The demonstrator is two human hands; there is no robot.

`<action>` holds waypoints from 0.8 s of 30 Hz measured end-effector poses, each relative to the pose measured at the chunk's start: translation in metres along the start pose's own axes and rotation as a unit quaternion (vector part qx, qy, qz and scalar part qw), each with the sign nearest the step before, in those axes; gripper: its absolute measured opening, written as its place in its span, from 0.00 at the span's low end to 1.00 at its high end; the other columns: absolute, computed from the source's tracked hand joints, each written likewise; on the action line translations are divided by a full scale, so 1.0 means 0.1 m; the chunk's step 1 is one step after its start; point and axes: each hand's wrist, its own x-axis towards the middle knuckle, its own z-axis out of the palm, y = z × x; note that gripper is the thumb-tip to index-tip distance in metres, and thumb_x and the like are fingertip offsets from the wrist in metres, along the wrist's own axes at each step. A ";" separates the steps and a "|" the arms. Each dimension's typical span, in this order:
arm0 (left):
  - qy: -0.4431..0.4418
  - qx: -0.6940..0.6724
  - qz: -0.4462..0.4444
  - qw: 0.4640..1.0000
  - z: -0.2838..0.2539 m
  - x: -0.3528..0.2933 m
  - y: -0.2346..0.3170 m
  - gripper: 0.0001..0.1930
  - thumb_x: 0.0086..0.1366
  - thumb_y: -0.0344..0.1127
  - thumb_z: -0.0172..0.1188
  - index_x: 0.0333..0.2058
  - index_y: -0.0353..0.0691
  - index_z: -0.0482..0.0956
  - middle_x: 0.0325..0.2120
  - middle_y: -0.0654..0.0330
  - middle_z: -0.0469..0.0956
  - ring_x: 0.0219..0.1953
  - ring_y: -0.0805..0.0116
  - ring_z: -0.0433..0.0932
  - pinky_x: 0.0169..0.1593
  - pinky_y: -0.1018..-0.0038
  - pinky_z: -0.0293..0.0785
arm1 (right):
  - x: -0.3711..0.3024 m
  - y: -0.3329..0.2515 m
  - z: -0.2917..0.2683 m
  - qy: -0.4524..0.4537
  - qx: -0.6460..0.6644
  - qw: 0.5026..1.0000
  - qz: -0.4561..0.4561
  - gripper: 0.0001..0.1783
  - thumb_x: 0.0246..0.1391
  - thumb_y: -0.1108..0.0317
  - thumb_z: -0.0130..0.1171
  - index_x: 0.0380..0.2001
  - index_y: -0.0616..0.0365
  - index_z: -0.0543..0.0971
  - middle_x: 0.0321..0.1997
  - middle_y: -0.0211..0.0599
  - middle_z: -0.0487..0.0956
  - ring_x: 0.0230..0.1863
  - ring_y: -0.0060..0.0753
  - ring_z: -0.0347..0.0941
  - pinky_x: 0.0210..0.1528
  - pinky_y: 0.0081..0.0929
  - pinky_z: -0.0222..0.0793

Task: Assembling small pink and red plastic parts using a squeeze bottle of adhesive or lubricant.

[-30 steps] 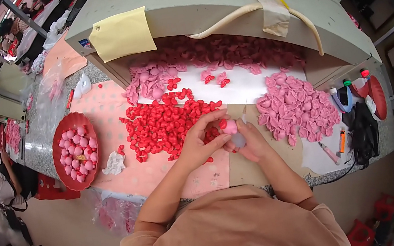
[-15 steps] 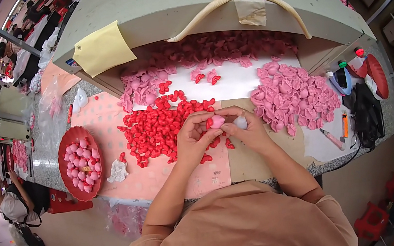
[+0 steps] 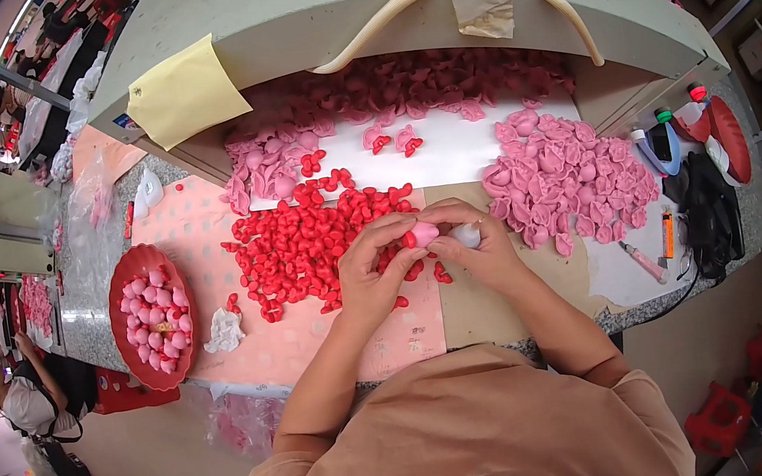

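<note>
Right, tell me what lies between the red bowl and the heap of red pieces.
In the head view, a crumpled white wad and a stray red piece lie on the pink sheet between them.

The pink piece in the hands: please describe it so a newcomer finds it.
Find the grey cabinet, then the left hand and right hand in front. Between them is the pink piece: held, with red at its left end, unlike the loose pink heap.

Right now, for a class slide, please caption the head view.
Left hand and right hand hold a pink piece near a pile of red pieces.
</note>
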 end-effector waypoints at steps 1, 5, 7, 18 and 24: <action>0.000 0.010 0.006 1.000 0.00 0.00 0.00 0.18 0.52 0.14 0.56 0.43 0.33 0.71 0.47 0.51 0.68 0.49 0.64 0.70 0.50 0.73 0.70 | 0.00 -0.01 0.01 0.001 -0.007 1.000 -0.009 0.17 0.50 0.77 0.57 0.45 0.60 0.74 0.44 0.35 0.71 0.43 0.25 0.69 0.44 0.21 0.69; 0.002 0.009 0.003 1.000 0.00 -0.02 -0.02 0.18 0.52 0.15 0.57 0.42 0.34 0.71 0.46 0.51 0.68 0.49 0.64 0.70 0.51 0.73 0.70 | -0.01 -0.02 0.01 0.009 -0.013 1.000 0.003 0.17 0.47 0.76 0.58 0.43 0.61 0.74 0.46 0.38 0.71 0.46 0.28 0.68 0.47 0.24 0.65; 0.001 0.010 0.005 1.000 0.00 -0.02 -0.02 0.18 0.52 0.15 0.57 0.42 0.34 0.71 0.46 0.51 0.68 0.49 0.64 0.70 0.50 0.73 0.69 | -0.01 -0.02 0.01 0.010 -0.019 1.000 -0.001 0.16 0.47 0.76 0.58 0.43 0.61 0.74 0.46 0.38 0.71 0.46 0.28 0.69 0.47 0.24 0.65; 0.010 0.001 0.000 1.000 0.03 0.00 -0.01 0.18 0.53 0.15 0.56 0.43 0.34 0.69 0.47 0.52 0.66 0.49 0.65 0.70 0.50 0.73 0.70 | 0.01 -0.03 0.07 0.016 0.005 1.000 -0.017 0.15 0.51 0.76 0.56 0.44 0.61 0.73 0.42 0.34 0.72 0.41 0.23 0.70 0.41 0.20 0.70; 0.058 -0.106 -0.037 0.992 0.15 0.07 0.07 0.15 0.56 0.19 0.56 0.43 0.33 0.69 0.45 0.55 0.67 0.46 0.69 0.72 0.48 0.74 0.73 | 0.02 -0.01 0.07 0.082 0.071 0.982 0.156 0.16 0.54 0.71 0.53 0.47 0.61 0.71 0.38 0.32 0.74 0.30 0.17 0.69 0.32 0.15 0.67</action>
